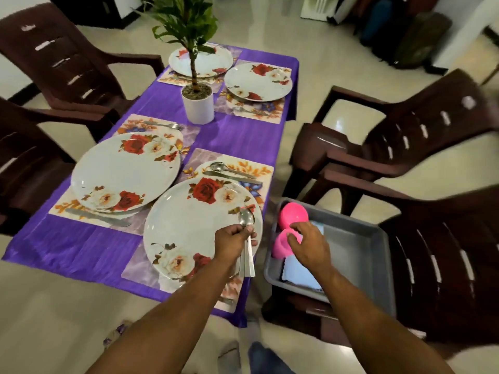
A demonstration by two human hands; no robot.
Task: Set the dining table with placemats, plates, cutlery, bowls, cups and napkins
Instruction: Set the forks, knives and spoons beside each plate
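Spoons bunched in the left hand over the nearest plate. Right hand, fingers loosely spread, touches pink cups in a grey tray beside the purple-clothed surface.

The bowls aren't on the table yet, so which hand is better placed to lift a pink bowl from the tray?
Probably the right hand: it hovers over the pink bowls in the grey tray, while the left hand grips spoons.
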